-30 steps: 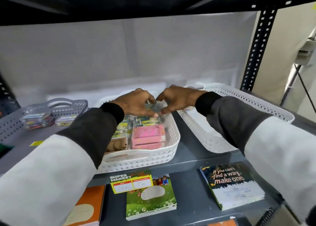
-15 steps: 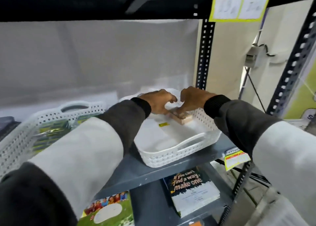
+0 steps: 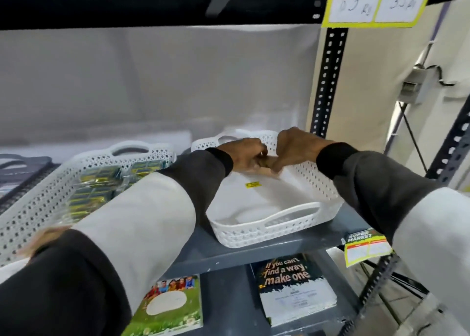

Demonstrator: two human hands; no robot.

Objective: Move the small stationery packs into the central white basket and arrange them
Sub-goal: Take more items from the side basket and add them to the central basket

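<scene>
While half a second ago we could see a small tan block (image 3: 264,168) lying plainly on the floor of the right-hand white perforated plastic basket (image 3: 284,224), it is now mostly covered: our left hand (image 3: 244,155) and right hand (image 3: 296,146) have drawn together over it at the basket's 12 o'clock end, fingertips touching and curled down on it, though we cannot tell whether it is lifted. A second ago those hands were in the central white perforated basket (image 3: 45,198), which now sits at 9 o'clock of the frame, holding yellow-green stationery packs (image 3: 94,193) in clear wrap. A small yellow sticker (image 3: 252,184) lies on the right basket's floor. Both baskets stand on a grey metal shelf (image 3: 254,254); at 6 o'clock, on the shelf below, lie a green notebook (image 3: 170,307) and a black-and-white one (image 3: 295,287). A yellow-edged price tag (image 3: 376,2) hangs at 1 o'clock, beside a black perforated upright (image 3: 328,81).
</scene>
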